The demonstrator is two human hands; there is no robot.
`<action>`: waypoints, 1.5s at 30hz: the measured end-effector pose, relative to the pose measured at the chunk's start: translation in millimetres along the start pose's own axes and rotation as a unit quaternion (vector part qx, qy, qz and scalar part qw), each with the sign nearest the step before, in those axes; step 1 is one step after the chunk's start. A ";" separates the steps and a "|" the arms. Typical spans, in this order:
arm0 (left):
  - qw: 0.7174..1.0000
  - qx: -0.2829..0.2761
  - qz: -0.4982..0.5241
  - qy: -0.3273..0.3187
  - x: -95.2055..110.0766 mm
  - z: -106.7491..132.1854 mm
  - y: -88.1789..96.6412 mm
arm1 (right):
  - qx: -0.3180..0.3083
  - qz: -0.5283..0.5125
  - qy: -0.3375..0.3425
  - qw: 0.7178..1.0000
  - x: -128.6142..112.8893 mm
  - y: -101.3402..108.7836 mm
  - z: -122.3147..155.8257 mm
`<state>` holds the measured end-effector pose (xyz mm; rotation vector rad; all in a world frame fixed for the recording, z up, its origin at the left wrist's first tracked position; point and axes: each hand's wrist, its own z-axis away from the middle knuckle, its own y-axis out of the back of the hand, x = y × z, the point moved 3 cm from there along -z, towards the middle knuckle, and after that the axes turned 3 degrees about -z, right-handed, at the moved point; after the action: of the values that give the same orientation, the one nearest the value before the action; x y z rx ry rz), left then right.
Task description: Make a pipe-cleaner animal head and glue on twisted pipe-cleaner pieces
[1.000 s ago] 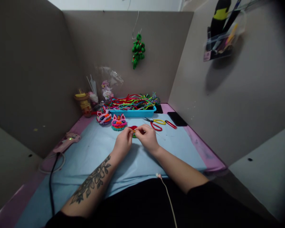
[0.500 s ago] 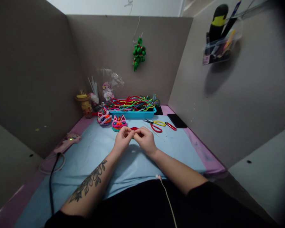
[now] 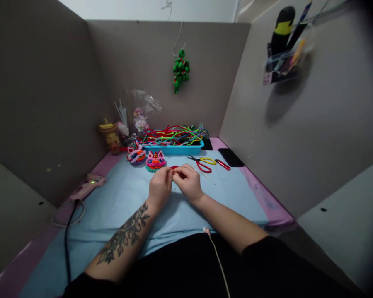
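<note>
The grip of both the left hand (image 3: 160,186) and the right hand (image 3: 189,184) is pinched closed on the mostly hidden red piece (image 3: 174,167) between them over the worktop (image 3: 272,207), so light, steady pressure should serve best

Open cloth (image 3: 233,194) flanks the right grip (image 3: 186,183); 2 figures (image 3: 156,162) and a tray (image 3: 174,150) block ahead.

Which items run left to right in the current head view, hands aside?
Pink corded device with a green light → lilac-and-orange fuzzy animal head → pink-and-teal fuzzy animal head → partly hidden red piece → scissors with red and yellow handles → black rectangular phone.
</note>
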<state>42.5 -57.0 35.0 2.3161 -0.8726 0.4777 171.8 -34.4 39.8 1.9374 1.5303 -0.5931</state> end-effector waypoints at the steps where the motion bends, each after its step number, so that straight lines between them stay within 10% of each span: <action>1: 0.999 0.036 0.012 0.021 -2.6 -1.7 4.6 | 0.005 0.001 -0.012 1.000 3.0 2.0 -1.5; 5: 0.963 0.031 0.191 0.190 -18.4 -9.9 7.8 | 0.011 0.008 -0.058 0.998 20.0 14.2 -10.6; 10: 0.796 -0.118 0.463 0.373 -21.7 -9.4 -12.7 | 0.008 0.087 -0.067 0.994 45.7 27.6 -27.4; 14: 0.751 -0.156 0.488 0.417 -16.8 -6.9 -14.6 | -0.013 0.204 -0.101 0.974 68.2 40.2 -41.0; 20: 0.782 -0.155 0.442 0.412 -19.3 -4.4 -13.9 | -0.085 0.324 -0.180 0.925 91.3 52.6 -47.0; 25: 0.802 -0.136 0.410 0.413 -22.3 -2.7 -15.3 | -0.088 0.283 -0.148 0.943 96.0 47.3 -42.3; 33: 0.832 -0.159 0.391 0.361 -20.7 -0.5 -20.4 | -0.097 0.069 0.090 0.989 27.6 17.8 -18.1; 36: 0.853 -0.159 0.367 0.336 -20.6 -0.5 -19.8 | -0.093 0.042 0.058 0.993 19.8 6.7 -9.8; 41: 0.969 -0.098 0.167 0.153 -13.8 -4.1 -9.9 | -0.081 -0.042 -0.091 0.992 30.6 -4.6 -4.9; 45: 0.997 -0.060 0.056 -0.007 -5.8 -1.9 -7.2 | -0.070 -0.081 -0.125 0.986 33.7 -7.9 -4.2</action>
<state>43.1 -48.7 30.4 2.1726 -1.0133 0.4443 172.1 -6.4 18.9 1.5795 1.5320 -0.7473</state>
